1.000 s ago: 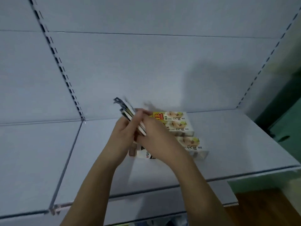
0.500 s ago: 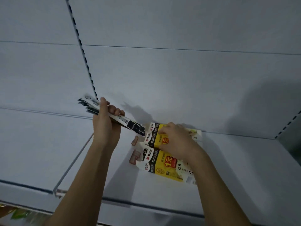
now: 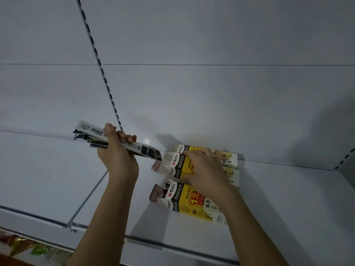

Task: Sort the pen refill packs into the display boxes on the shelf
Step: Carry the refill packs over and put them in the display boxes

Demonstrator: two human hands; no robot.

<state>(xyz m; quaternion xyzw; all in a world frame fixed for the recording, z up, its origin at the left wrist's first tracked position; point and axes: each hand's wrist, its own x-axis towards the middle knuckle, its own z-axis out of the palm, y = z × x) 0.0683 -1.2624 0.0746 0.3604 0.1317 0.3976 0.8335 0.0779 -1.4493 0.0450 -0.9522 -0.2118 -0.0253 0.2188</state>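
Note:
My left hand is raised above the shelf and grips a bundle of black-and-white pen refill packs, held level with their ends poking out on both sides. Two yellow, black and white display boxes lie on the white shelf. The far box is by the back wall, and my right hand rests flat on top of it, pressing a yellow pack whose edges I cannot make out. The near box lies just in front, partly under my right wrist.
A slotted upright rail runs up the back panel above my left hand. A seam divides the shelf into two boards. Another slotted rail marks the right corner. Colourful goods show below the shelf edge at lower left.
My hands have separated: the left one carried the bundle of refill packs up and to the left, while the right one went down onto the far display box. The view shifted right.

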